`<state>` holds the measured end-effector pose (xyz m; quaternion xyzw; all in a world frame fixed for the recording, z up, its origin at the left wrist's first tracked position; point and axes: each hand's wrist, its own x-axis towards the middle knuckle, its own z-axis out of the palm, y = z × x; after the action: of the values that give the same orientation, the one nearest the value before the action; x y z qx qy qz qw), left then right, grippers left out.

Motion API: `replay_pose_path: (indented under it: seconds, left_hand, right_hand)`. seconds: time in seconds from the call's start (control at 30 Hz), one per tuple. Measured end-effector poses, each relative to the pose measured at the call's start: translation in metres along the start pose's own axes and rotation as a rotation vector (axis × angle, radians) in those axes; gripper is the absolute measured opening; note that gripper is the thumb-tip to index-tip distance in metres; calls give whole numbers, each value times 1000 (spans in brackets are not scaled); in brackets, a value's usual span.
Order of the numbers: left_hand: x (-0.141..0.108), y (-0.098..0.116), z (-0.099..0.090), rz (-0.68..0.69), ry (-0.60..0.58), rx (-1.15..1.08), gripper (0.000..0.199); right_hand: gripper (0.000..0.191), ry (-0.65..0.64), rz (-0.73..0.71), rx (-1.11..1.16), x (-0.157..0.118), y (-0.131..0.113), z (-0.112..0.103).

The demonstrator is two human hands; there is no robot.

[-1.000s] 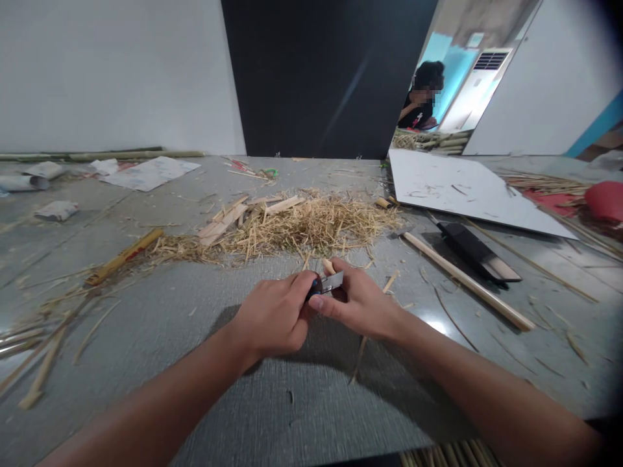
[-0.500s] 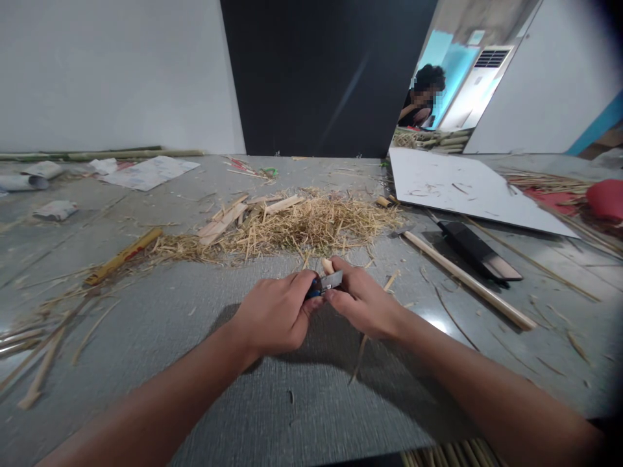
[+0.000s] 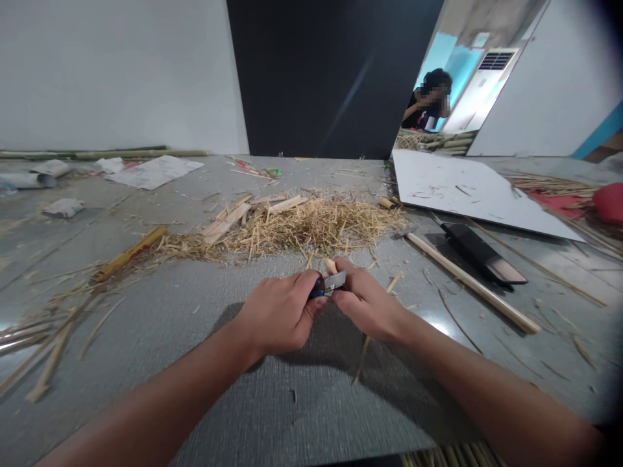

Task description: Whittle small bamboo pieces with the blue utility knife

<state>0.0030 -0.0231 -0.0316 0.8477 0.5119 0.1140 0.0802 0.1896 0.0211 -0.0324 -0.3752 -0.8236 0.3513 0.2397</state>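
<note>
My left hand is closed round the blue handle of a utility knife, whose wide metal blade points to the right. Fingers of my right hand pinch a pale wooden piece; its rounded tip shows just above the blade. The blade lies close against the right thumb and forefinger, and whether it touches the wood I cannot tell. Most of the wooden piece is hidden by the right hand. Below that hand a thin strip shows over the grey surface. Both hands meet in front of the shavings pile.
To the left lies a yellow stick-like tool. At right are a wooden-handled tool, a dark flat object and a white board. Behind stands a black panel. A person sits far back.
The view has shifted slightly, so everything sits a little further right. My hands keep their hold, with the blade in nearly the same place. The far person's arm is raised toward the head.
</note>
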Motion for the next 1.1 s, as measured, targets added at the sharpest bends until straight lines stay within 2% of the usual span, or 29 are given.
replay_pose_path:
  seconds: [0.57, 1.1]
  left_hand:
    - [0, 1, -2, -3, -6, -7, 31]
    - [-2, 0, -4, -15, -39, -3, 28]
  right_hand:
    - [13, -4, 21, -51, 0, 2, 0]
    - [10, -70, 35, 213, 0, 6, 1]
